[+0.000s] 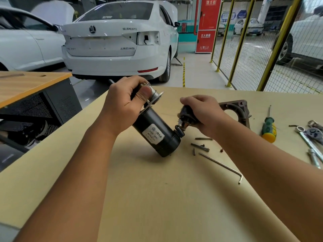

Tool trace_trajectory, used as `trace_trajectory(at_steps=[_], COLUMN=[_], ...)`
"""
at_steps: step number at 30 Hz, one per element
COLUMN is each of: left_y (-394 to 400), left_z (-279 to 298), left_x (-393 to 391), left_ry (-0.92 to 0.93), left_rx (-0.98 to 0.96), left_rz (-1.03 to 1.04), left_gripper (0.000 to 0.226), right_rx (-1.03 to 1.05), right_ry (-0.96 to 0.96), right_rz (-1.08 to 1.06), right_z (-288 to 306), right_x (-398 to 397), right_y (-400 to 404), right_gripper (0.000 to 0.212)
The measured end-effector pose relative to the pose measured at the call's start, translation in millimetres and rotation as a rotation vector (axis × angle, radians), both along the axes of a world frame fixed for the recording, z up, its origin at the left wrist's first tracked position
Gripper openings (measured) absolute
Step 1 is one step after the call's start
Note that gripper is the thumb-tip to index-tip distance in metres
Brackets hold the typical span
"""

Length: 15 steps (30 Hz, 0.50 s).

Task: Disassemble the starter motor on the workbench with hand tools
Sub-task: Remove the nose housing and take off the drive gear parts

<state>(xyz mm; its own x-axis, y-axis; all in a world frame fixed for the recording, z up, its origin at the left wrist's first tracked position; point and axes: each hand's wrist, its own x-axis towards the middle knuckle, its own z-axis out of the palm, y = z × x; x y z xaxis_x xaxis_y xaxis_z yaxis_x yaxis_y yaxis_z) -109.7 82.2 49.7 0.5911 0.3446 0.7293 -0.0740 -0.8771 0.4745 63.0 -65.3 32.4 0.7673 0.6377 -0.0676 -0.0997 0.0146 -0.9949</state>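
The black starter motor body [155, 132] with a white label stands tilted on the tan workbench [157, 198], its lower end on the surface. My left hand [122, 103] grips its upper silver end at the flange. My right hand [201, 112] holds a dark end piece [186, 116] with brush parts just right of the motor's lower end. A short black lead [179, 130] joins the piece to the body.
Loose bolts and screws [201, 145] and a long bent rod [222, 165] lie right of the motor. A dark metal housing [236, 110] sits behind my right hand. A green-and-yellow screwdriver [268, 128] and wrenches [312, 142] lie far right. A white car is parked beyond the bench.
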Motion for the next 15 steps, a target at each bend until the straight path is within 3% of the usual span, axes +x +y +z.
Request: trace_trajectory(at_steps=[5,8,11,15], left_y=[9,15,20,28], left_z=[-9,-16,-21,-30], left_x=[3,5,9,13], left_ry=[-0.011,-0.003,0.002,0.027], left_rx=[-0.132,-0.239,-0.305,-0.37], left_rz=[0.034,0.059,0.05,-0.01], left_gripper=[0.035,0.039,0.038,0.028], right_rx=[-0.187,-0.276,-0.324,-0.47], right_ry=[-0.071,-0.18,-0.391,-0.822], right_rz=[0.131,0.137,0.15,0.201], right_z=[-9,-16,-18,-16], right_x=[7,12,15,9], right_y=[29,40,49,51], right_gripper=[0.035,0.031,0.028,0.021])
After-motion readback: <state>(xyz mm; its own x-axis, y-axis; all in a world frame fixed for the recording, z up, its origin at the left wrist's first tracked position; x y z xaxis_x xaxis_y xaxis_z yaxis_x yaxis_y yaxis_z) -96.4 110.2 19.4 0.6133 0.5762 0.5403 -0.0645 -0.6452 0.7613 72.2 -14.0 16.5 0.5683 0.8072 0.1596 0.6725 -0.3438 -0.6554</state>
